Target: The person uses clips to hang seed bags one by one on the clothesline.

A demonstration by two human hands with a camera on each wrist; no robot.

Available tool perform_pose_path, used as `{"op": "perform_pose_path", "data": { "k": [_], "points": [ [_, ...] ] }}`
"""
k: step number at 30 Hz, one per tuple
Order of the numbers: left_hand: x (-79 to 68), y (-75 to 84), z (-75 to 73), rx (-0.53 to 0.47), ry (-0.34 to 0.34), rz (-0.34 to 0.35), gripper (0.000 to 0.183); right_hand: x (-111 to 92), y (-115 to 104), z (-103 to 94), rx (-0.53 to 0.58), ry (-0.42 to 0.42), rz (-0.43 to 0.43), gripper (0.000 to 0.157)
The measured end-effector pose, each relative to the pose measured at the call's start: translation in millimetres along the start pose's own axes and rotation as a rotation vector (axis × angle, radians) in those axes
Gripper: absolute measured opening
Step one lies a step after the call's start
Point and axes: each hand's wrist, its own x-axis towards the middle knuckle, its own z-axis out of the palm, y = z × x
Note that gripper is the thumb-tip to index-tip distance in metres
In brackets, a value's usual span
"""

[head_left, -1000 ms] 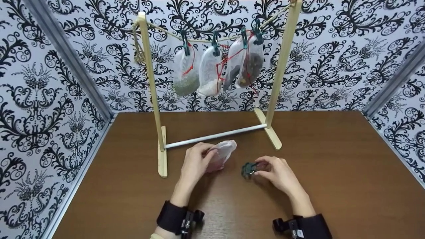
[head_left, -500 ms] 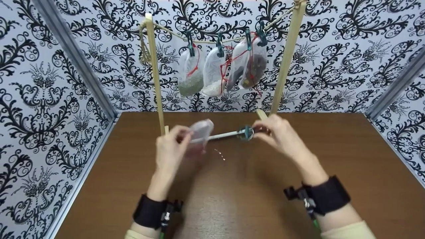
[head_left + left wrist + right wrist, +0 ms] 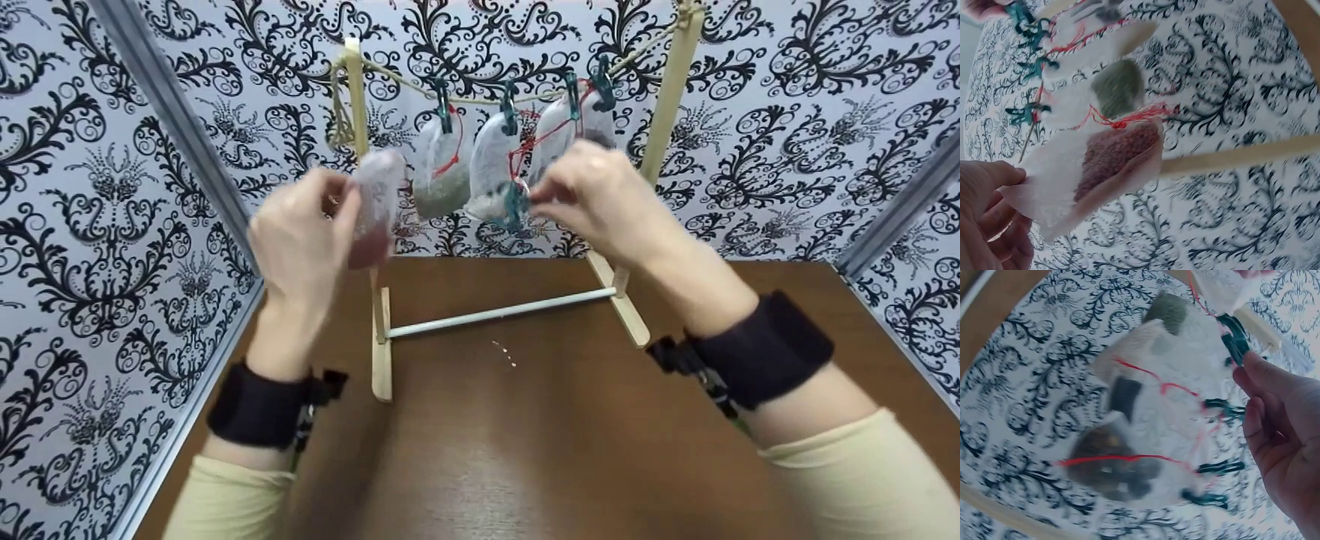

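Note:
My left hand (image 3: pixel 296 232) pinches the top of a translucent drawstring bag (image 3: pixel 375 202). Dark red grains fill its lower part, and a red cord trails from it in the left wrist view. Between thumb and fingers, my right hand (image 3: pixel 611 199) holds a dark green clothespin (image 3: pixel 514 204) in front of the hanging bags. A twine line (image 3: pixel 480 99) carries several similar bags on green clothespins. Among them are one with green contents (image 3: pixel 441 187), one with white contents (image 3: pixel 491 161) and one with brown pieces (image 3: pixel 1117 464). My right hand partly hides the rightmost bags in the head view.
Two wooden posts (image 3: pixel 667 105) hold the line, on flat feet (image 3: pixel 382 367) joined by a white rod (image 3: pixel 502 311). The stand is on a brown table (image 3: pixel 480 450). Patterned panels (image 3: pixel 97 225) rise at the back and sides.
Both hands have risen from the tabletop to near the hanging bags. The left has carried the red-filled bag up and left; the right has brought the clothespin up and slightly left.

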Motion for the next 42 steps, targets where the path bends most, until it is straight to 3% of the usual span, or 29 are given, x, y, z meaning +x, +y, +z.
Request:
{"op": "perform_pose_path", "data": {
  "k": [6, 12, 15, 20, 24, 27, 29, 33, 38, 42],
  "points": [
    [33.4, 9.2, 6.7, 0.035, 0.069, 0.018, 0.025, 29.1, -20.9, -21.9, -0.033, 0.047, 0.021, 0.017],
    [52.1, 13.7, 21.4, 0.073, 0.033, 0.081, 0.022, 64.0, -24.4, -32.7, -0.153, 0.105, -0.022, 0.018],
    [55.8, 15.7, 28.8, 0.101, 0.043, 0.096, 0.019, 81.9, -27.2, -34.4, -0.200, 0.105, -0.018, 0.018],
    [58.8, 17.2, 40.0, 0.124, 0.132, 0.123, 0.023, 106.0, -36.3, -30.0, -0.263, 0.063, 0.011, 0.017],
    [59.7, 14.6, 47.6, 0.129, 0.220, 0.191, 0.031, 117.0, -42.5, -24.5, -0.309, 0.038, 0.028, 0.018],
    [60.6, 12.4, 52.2, 0.126, 0.271, 0.240, 0.036, 121.7, -45.3, -18.9, -0.351, 0.063, -0.014, 0.015],
    [61.7, 11.7, 55.0, 0.124, 0.283, 0.263, 0.039, 123.4, -46.4, -14.6, -0.389, 0.100, -0.052, 0.012],
    [63.9, 12.0, 59.7, 0.100, 0.280, 0.277, 0.040, 126.3, -48.9, -7.0, -0.443, 0.148, -0.094, 0.025],
    [64.0, 11.8, 65.2, 0.034, 0.289, 0.254, 0.035, 129.6, -51.1, 0.9, -0.452, 0.162, -0.110, 0.031],
    [62.2, 9.5, 67.9, -0.009, 0.289, 0.238, 0.035, 132.0, -50.8, 6.5, -0.444, 0.158, -0.124, 0.026]
  ]
}}
